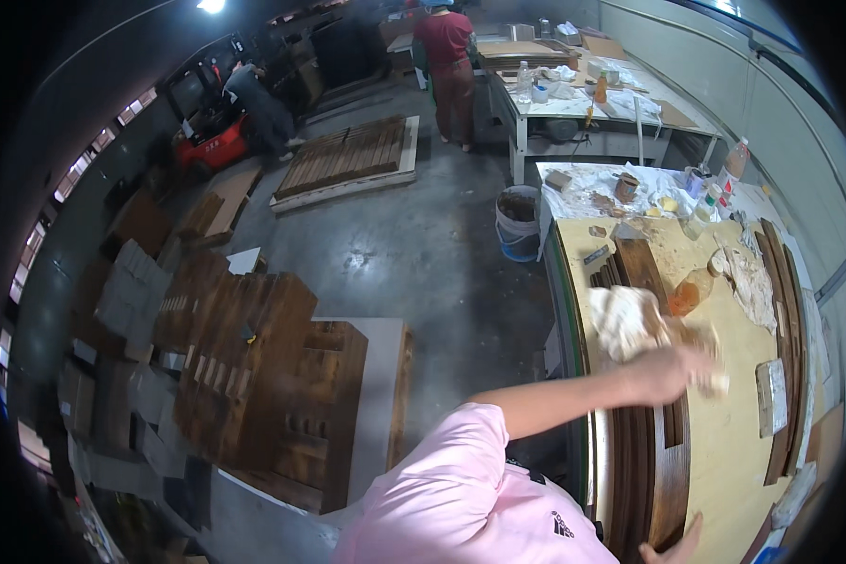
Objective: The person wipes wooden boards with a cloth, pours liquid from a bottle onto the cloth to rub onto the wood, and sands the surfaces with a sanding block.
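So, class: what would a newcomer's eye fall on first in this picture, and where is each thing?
Probably first on the white cloth, blurred, in the left hand above the dark boards on the table at the right. Next might come the big brown panels at lower left. The red forklift at upper left also stands out against the dim hall.

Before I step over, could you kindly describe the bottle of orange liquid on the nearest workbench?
Start at the nearest workbench. The clear bottle sits between the dark brown board and the crumpled whitish rag. Its orange contents set it apart from the paler bottles beyond.
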`<state>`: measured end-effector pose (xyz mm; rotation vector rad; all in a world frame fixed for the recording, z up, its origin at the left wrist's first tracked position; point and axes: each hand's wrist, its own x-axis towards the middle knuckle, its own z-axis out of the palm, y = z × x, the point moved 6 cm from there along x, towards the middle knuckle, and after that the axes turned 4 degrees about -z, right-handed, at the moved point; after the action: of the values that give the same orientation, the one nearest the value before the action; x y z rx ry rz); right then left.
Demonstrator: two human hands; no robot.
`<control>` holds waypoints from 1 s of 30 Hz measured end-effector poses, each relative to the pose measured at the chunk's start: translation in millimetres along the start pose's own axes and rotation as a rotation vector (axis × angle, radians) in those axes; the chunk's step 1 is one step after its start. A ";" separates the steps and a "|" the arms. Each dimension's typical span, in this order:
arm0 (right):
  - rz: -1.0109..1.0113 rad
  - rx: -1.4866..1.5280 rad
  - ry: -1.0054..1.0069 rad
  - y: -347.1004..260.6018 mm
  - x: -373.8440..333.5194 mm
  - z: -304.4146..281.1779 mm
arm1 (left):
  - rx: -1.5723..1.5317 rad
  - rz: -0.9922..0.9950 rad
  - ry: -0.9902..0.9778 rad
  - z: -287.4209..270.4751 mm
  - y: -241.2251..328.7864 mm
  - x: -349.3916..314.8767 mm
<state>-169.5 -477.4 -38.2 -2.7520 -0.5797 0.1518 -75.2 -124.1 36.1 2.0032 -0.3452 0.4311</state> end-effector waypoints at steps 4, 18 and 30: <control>0.010 -0.140 -0.011 -47.2 42.3 24.0 | 0.485 0.232 -0.436 97.8 -81.0 -27.7; 0.104 -0.015 0.029 -40.3 37.6 20.9 | 0.686 -0.366 -0.239 -44.2 -194.6 89.9; 0.140 0.090 0.160 -27.1 34.0 33.4 | 0.746 -0.326 -0.160 -34.4 -194.3 87.4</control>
<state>-154.3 -430.3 -61.9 -2.6852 -0.3305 -0.0098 79.3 -11.9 -64.5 2.7707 0.0730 0.2002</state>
